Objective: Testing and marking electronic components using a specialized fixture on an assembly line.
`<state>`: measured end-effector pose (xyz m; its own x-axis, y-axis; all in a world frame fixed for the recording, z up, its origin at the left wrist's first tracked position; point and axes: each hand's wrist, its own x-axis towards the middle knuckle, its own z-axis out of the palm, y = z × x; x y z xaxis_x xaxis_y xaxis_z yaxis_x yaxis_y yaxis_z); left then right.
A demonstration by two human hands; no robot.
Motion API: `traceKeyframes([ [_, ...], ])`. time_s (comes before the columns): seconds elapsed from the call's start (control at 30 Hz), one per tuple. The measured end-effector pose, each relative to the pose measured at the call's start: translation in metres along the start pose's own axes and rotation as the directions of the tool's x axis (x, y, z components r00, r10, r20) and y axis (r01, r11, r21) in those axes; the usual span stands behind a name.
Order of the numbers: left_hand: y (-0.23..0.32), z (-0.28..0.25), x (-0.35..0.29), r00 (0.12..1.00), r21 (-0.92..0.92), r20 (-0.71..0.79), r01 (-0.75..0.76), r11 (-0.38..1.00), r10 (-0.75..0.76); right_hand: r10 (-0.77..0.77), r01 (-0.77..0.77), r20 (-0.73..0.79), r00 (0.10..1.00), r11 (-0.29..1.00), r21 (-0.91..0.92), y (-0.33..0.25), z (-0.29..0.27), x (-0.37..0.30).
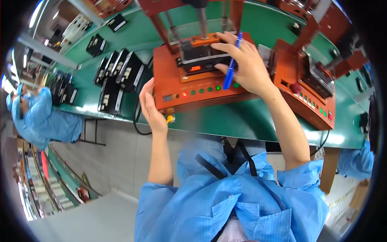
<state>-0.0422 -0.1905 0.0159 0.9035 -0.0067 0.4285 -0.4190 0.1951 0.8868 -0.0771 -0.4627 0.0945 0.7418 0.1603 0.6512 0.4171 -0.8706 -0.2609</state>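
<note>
An orange-brown press fixture (pixel 163 64) stands before me on the green bench, with a row of green buttons and one red light along its front. In its cradle sits a black box-shaped device (pixel 207 65) with a lit red display, beneath a clear plate. My right hand (pixel 248 66) carries a blue pen (pixel 229 72) across its fingers. Its thumb and forefinger are spread at the right part of the device. Against the left side of the fixture base rests my left hand (pixel 152 109), fingers stretched out, close to a yellow knob (pixel 170 119) under the base corner.
To the left, several black devices (pixel 131 70) stand on the green bench (pixel 181 125), with a black cable (pixel 137 121) beside them. A second press fixture (pixel 304 101) stands at my right. A person in blue (pixel 44 117) sits at the far left; another blue sleeve (pixel 354 161) shows at right.
</note>
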Motion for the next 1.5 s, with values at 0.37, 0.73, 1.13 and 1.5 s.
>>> traceKeyframes([
  [0.37, 0.002, -0.004, -0.001, 0.994, 0.037, 0.008, 0.106, 0.994, -0.106, 0.039, -0.055, 0.127, 0.991, 0.992, 0.117, 0.006, -0.014, 0.005],
  [0.73, 0.005, -0.008, -0.002, 0.994, 0.127, 0.083, 0.061, 0.990, -0.072, -0.007, -0.007, 0.184, 0.983, 0.997, 0.078, 0.011, -0.016, 0.001],
  [1.13, 0.003, -0.009, -0.001, 0.994, 0.126, 0.056, 0.092, 0.988, -0.099, 0.044, -0.073, 0.226, 0.973, 0.989, 0.125, 0.009, -0.019, 0.007],
  [1.5, -0.016, -0.008, 0.005, 0.998, 0.119, 0.030, 0.059, 0.991, -0.063, 0.060, -0.060, 0.094, 0.994, 0.998, -0.002, -0.010, -0.022, -0.010],
])
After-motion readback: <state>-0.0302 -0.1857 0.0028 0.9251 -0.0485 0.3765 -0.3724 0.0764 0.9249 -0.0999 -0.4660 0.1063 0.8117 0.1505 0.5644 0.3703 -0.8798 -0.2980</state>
